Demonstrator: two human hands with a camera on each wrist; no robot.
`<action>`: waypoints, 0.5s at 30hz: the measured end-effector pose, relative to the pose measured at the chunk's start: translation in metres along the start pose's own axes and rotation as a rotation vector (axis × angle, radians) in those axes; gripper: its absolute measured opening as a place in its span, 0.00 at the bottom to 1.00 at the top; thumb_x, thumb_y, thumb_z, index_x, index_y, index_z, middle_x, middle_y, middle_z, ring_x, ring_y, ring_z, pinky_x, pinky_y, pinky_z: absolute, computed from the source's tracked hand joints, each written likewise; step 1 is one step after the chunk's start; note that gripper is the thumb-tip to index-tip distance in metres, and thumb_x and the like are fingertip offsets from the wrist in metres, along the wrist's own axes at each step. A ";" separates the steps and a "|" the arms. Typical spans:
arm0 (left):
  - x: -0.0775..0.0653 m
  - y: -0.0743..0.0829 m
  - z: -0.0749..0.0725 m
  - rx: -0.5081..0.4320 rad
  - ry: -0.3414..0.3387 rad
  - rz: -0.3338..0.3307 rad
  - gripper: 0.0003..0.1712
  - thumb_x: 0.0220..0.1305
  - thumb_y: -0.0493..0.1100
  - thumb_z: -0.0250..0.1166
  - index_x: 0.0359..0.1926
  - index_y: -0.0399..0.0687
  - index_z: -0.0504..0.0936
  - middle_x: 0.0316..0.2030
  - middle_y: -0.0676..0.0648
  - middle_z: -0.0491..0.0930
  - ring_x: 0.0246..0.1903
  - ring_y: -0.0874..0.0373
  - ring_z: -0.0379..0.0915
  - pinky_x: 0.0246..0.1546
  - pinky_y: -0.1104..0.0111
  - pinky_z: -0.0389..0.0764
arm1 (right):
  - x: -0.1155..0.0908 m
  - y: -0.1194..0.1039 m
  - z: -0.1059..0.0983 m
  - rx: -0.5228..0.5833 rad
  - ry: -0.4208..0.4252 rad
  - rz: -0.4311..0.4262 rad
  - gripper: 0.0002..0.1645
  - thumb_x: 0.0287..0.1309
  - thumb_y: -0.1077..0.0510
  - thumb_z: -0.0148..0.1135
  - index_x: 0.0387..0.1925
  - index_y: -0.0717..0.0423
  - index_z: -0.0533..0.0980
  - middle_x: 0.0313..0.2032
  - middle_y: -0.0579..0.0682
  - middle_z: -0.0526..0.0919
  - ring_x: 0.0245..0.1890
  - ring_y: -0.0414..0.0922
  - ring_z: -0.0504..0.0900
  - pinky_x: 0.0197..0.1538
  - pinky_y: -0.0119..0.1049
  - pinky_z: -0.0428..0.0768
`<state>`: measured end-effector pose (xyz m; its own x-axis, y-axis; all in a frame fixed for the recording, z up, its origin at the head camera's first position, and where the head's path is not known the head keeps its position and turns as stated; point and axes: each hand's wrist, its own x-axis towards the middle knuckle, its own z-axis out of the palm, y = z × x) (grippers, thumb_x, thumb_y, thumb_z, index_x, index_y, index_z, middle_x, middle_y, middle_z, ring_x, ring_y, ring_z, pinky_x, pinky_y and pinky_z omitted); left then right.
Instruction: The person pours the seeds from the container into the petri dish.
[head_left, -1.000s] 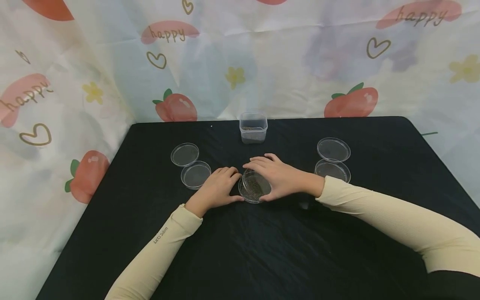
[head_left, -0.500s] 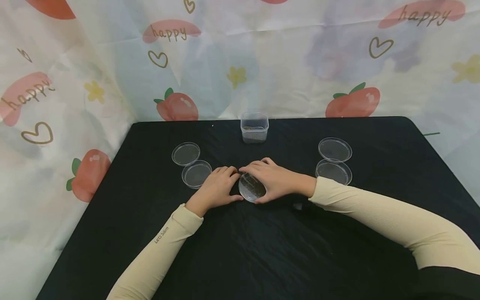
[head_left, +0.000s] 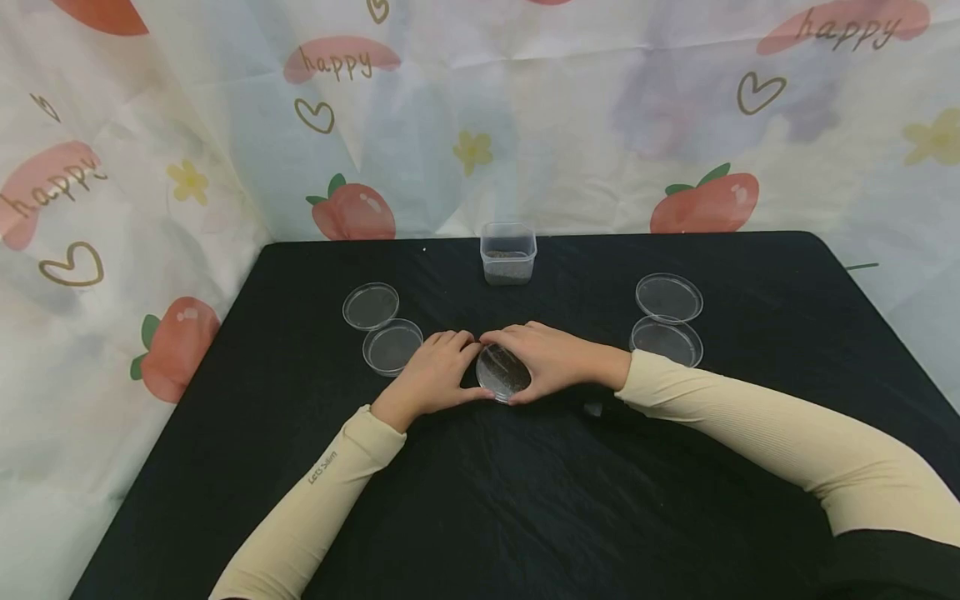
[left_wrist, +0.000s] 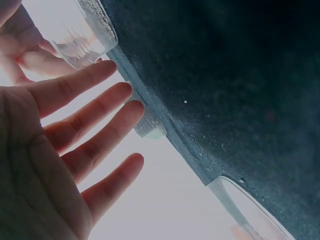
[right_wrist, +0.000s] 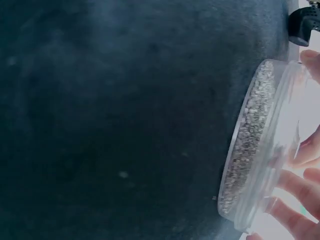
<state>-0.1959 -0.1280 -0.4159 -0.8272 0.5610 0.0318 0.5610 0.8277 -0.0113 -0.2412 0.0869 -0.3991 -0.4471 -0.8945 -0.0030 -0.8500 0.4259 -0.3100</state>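
Note:
A clear round petri dish (head_left: 503, 372) with its lid on stands at mid-table. Greyish-brown grains (right_wrist: 250, 135) fill its lower part in the right wrist view. My right hand (head_left: 553, 364) grips the lidded dish from the right, thumb at the near edge and fingers at the far edge. From the left, the thumb and index finger of my left hand (head_left: 438, 372) reach the rim. In the left wrist view, the four fingers of that hand are spread and fairly straight, the index fingertip beside the dish wall (left_wrist: 92, 37).
Clear dish parts lie at left, a farther one (head_left: 371, 306) and a nearer one (head_left: 393, 347). Two more stand at right, a farther one (head_left: 669, 297) and a nearer one (head_left: 666, 340). A square plastic tub (head_left: 508, 254) of grains stands at the black table's (head_left: 510, 500) back edge.
My right hand has brought the tilted lid left and down, so it now lies flat over the dish. My left thumb has moved slightly right against the rim.

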 end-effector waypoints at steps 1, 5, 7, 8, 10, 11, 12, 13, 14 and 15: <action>0.000 0.000 0.000 0.004 -0.001 0.001 0.45 0.52 0.73 0.58 0.61 0.47 0.73 0.53 0.46 0.73 0.55 0.50 0.70 0.62 0.57 0.68 | 0.000 0.000 0.000 -0.002 0.002 0.001 0.53 0.44 0.37 0.70 0.66 0.57 0.60 0.61 0.51 0.71 0.58 0.47 0.72 0.60 0.48 0.70; 0.000 -0.001 -0.001 0.028 -0.009 0.007 0.44 0.53 0.73 0.58 0.60 0.47 0.74 0.52 0.46 0.74 0.53 0.51 0.70 0.62 0.57 0.68 | 0.000 0.001 0.004 -0.052 -0.007 -0.020 0.53 0.45 0.36 0.68 0.66 0.57 0.60 0.62 0.53 0.70 0.60 0.48 0.71 0.60 0.50 0.68; 0.000 -0.001 -0.001 0.035 -0.012 0.010 0.43 0.53 0.73 0.58 0.59 0.47 0.74 0.51 0.47 0.74 0.53 0.51 0.70 0.62 0.57 0.68 | 0.000 0.001 0.006 -0.085 -0.014 -0.041 0.53 0.47 0.34 0.67 0.67 0.57 0.60 0.63 0.53 0.69 0.62 0.49 0.69 0.61 0.51 0.66; 0.000 -0.001 -0.001 0.038 -0.012 0.012 0.43 0.53 0.73 0.58 0.59 0.47 0.74 0.51 0.47 0.74 0.53 0.51 0.71 0.62 0.57 0.68 | 0.000 0.001 0.007 -0.101 -0.016 -0.051 0.53 0.47 0.34 0.66 0.67 0.56 0.60 0.64 0.53 0.68 0.62 0.49 0.69 0.61 0.51 0.66; 0.000 -0.001 -0.001 0.040 -0.011 0.013 0.43 0.53 0.72 0.58 0.59 0.47 0.74 0.51 0.47 0.74 0.52 0.51 0.71 0.62 0.57 0.68 | -0.001 0.002 0.009 -0.115 -0.015 -0.063 0.53 0.47 0.33 0.65 0.67 0.56 0.60 0.65 0.53 0.67 0.64 0.50 0.67 0.61 0.53 0.65; 0.000 0.000 -0.001 0.041 -0.009 0.013 0.43 0.53 0.72 0.58 0.59 0.47 0.74 0.51 0.46 0.74 0.53 0.51 0.71 0.62 0.57 0.68 | -0.002 0.002 0.010 -0.120 -0.014 -0.065 0.53 0.47 0.32 0.65 0.67 0.56 0.60 0.66 0.52 0.66 0.64 0.50 0.66 0.62 0.54 0.64; 0.000 0.000 -0.001 0.045 -0.010 0.012 0.43 0.53 0.72 0.58 0.59 0.47 0.74 0.51 0.46 0.74 0.53 0.51 0.71 0.62 0.57 0.68 | -0.002 0.002 0.010 -0.128 -0.013 -0.066 0.54 0.46 0.31 0.65 0.67 0.56 0.60 0.66 0.53 0.65 0.65 0.50 0.66 0.62 0.55 0.63; 0.000 0.000 -0.001 0.047 -0.009 0.011 0.43 0.53 0.73 0.58 0.59 0.47 0.74 0.52 0.46 0.74 0.53 0.51 0.71 0.62 0.57 0.68 | -0.003 0.002 0.009 -0.143 -0.014 -0.067 0.55 0.45 0.31 0.65 0.67 0.56 0.60 0.67 0.53 0.65 0.66 0.51 0.65 0.63 0.56 0.63; 0.000 0.000 -0.001 0.050 -0.008 0.008 0.43 0.53 0.73 0.58 0.59 0.47 0.74 0.52 0.46 0.74 0.53 0.50 0.71 0.62 0.57 0.68 | -0.004 0.001 0.009 -0.156 -0.014 -0.069 0.56 0.45 0.30 0.65 0.68 0.57 0.59 0.68 0.54 0.63 0.66 0.52 0.64 0.64 0.57 0.62; 0.000 0.001 0.000 0.052 -0.009 0.004 0.43 0.53 0.73 0.58 0.59 0.47 0.74 0.52 0.46 0.74 0.54 0.50 0.71 0.62 0.57 0.67 | -0.005 0.001 0.009 -0.169 -0.014 -0.070 0.57 0.44 0.29 0.65 0.68 0.57 0.59 0.68 0.55 0.62 0.67 0.52 0.63 0.64 0.58 0.61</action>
<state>-0.1953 -0.1277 -0.4156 -0.8255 0.5639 0.0231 0.5618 0.8249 -0.0629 -0.2369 0.0907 -0.4082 -0.3823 -0.9240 -0.0006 -0.9142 0.3783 -0.1453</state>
